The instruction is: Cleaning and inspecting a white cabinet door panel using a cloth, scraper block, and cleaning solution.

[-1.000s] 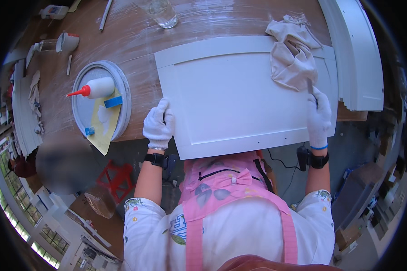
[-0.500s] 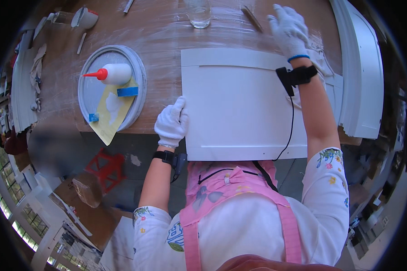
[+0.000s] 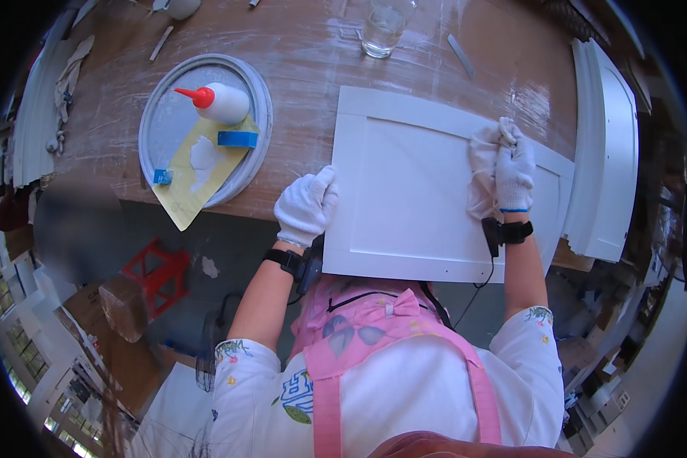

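Observation:
A white panel with a raised frame border lies in front of me, its near edge at my apron. My left hand, in a white knit glove, is closed at the panel's left edge, fingers curled against it. Toward the panel's right side, my gloved right hand is closed on a crumpled off-white cloth. The cloth hangs down beside the hand onto the panel's surface. Both wrists wear black strapped devices.
Left of the panel, a round grey lid bears a white squeeze bottle with a red nozzle, yellow sandpaper-like sheet and blue blocks. A glass and thin strip lie beyond. White panels stack at right.
My right hand has come back from beyond the panel's far right edge and now grips the cloth. My left hand stays at the left edge. The whole view has shifted slightly.

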Action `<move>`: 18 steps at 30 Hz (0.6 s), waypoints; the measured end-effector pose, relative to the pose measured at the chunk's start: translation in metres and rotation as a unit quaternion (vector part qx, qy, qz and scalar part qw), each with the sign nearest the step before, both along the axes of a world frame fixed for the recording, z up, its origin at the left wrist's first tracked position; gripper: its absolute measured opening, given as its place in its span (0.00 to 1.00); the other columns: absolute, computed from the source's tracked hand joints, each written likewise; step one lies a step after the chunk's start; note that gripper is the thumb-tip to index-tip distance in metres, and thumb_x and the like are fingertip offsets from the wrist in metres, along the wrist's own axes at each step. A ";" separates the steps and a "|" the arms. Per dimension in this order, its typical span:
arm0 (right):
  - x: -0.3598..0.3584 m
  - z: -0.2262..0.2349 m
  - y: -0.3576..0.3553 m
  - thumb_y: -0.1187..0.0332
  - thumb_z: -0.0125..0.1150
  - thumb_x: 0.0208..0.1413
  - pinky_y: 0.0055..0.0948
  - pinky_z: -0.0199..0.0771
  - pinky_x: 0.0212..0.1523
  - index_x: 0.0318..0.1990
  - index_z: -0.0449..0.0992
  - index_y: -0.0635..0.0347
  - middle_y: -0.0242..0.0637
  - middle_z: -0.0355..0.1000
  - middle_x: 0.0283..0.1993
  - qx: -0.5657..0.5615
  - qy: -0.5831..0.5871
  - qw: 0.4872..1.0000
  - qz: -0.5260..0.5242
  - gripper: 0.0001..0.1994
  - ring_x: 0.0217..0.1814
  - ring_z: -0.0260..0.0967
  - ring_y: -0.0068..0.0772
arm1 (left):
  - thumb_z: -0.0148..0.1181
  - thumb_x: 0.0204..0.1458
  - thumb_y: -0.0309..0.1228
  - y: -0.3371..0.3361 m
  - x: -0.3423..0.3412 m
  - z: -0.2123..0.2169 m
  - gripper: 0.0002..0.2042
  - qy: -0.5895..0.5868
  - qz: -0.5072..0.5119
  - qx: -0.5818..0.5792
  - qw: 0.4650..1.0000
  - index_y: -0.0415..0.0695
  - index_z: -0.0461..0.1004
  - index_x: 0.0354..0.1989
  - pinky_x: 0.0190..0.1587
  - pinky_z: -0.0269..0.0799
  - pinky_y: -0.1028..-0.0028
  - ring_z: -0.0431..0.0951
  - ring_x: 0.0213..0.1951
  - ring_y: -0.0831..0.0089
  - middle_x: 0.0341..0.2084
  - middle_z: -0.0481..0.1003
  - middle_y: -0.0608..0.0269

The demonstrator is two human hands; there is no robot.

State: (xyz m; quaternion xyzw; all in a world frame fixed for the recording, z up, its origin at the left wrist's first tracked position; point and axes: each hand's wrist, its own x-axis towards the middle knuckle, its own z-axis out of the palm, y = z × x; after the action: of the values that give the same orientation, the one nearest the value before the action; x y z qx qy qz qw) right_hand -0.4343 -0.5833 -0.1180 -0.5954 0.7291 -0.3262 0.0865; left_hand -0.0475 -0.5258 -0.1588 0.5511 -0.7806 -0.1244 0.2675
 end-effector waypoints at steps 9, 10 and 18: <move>0.196 -0.008 0.029 0.47 0.55 0.56 0.55 0.47 0.72 0.66 0.62 0.60 0.58 0.54 0.71 0.073 0.177 0.947 0.257 0.35 0.75 0.48 0.61 | 0.58 0.55 0.32 -0.004 0.001 -0.007 0.08 0.077 0.001 0.016 0.997 0.49 0.76 0.42 0.34 0.73 0.58 0.77 0.30 0.54 0.26 0.75 0.57; 0.201 0.003 0.054 0.50 0.57 0.56 0.54 0.48 0.72 0.66 0.62 0.61 0.58 0.55 0.71 0.077 0.130 0.931 0.332 0.34 0.75 0.50 0.60 | 0.57 0.55 0.33 -0.003 0.006 -0.011 0.07 0.097 0.013 0.005 0.995 0.50 0.76 0.41 0.34 0.73 0.57 0.77 0.30 0.54 0.26 0.75 0.57; 0.078 0.066 0.071 0.65 0.61 0.58 0.31 0.74 0.51 0.61 0.72 0.57 0.37 0.75 0.38 0.244 -0.408 0.872 0.115 0.23 0.43 0.71 0.26 | 0.57 0.61 0.32 0.021 0.022 -0.004 0.14 0.236 0.061 0.161 0.956 0.39 0.75 0.52 0.41 0.76 0.71 0.78 0.37 0.74 0.41 0.79 0.58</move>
State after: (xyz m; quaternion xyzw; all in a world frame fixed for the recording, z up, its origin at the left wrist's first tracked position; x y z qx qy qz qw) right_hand -0.3565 -0.5125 -0.0522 -0.4490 0.6120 -0.3392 0.5557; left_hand -0.0250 -0.5048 -0.1627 0.5886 -0.6296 -0.3582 0.3589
